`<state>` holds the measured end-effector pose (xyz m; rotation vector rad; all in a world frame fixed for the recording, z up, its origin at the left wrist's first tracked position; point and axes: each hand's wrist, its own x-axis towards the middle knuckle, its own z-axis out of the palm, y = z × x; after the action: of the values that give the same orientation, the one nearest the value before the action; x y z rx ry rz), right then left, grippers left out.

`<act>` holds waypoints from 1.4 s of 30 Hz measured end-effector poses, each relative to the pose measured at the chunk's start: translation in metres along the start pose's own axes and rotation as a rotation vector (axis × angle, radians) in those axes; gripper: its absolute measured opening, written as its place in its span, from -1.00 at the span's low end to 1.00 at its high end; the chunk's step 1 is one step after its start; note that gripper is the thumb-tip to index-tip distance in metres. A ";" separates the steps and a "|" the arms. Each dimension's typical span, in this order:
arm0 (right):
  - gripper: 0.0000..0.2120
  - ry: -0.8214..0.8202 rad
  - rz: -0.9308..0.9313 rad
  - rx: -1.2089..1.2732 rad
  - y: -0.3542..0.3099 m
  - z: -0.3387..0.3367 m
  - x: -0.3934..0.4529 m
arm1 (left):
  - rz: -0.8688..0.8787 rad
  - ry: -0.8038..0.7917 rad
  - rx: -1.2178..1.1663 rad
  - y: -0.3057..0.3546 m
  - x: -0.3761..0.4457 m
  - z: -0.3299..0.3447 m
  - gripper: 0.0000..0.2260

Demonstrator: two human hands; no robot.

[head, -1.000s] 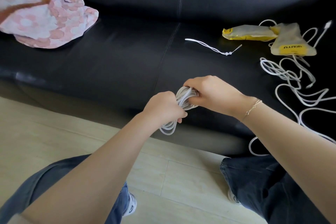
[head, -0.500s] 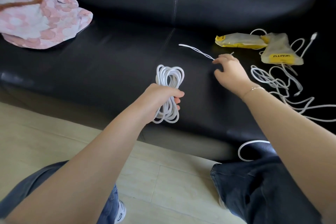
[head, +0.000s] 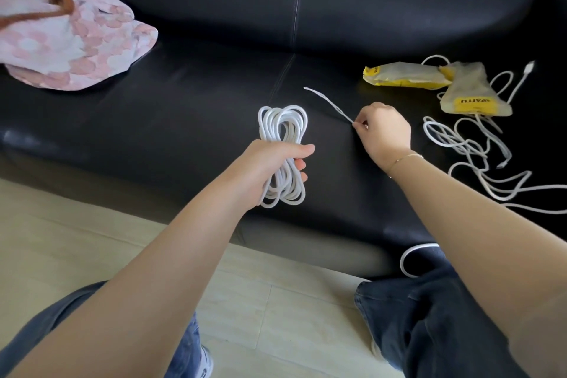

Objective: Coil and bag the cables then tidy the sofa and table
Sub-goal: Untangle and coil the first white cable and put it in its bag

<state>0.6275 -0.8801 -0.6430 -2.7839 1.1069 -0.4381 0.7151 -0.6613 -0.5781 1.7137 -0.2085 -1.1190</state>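
Head view, grip: the left hand [head: 270, 166] is clenched round the waist of the coiled cable [head: 283, 144]; the right hand [head: 383, 132] pinches the thin tie [head: 328, 104].
Place: coil over the sofa [head: 184, 107] seat, front middle.
Axis: coil runs twelve to six; tie points to ten.
Done: one cable coiled.
Left: tying it, bagging, the loose cable [head: 466, 144] at three by the yellow bags [head: 408, 75], then tidying, I'd say.

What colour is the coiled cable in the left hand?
White: the coiled cable gripped by the left hand, head view.
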 end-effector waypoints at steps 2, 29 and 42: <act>-0.80 -0.012 -0.037 -0.031 0.000 -0.005 -0.011 | 0.015 0.000 -0.002 0.000 -0.005 -0.002 -0.83; -0.89 -0.324 -0.064 0.418 -0.047 -0.054 -0.094 | 0.135 0.144 0.850 -0.051 0.003 0.007 -0.94; -0.89 -0.597 -0.199 0.160 -0.030 -0.069 -0.089 | -0.143 0.004 0.504 -0.043 0.019 0.002 -0.90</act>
<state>0.5643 -0.7966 -0.5907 -2.6109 0.6316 0.2706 0.7086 -0.6544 -0.6239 2.2027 -0.3972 -1.2380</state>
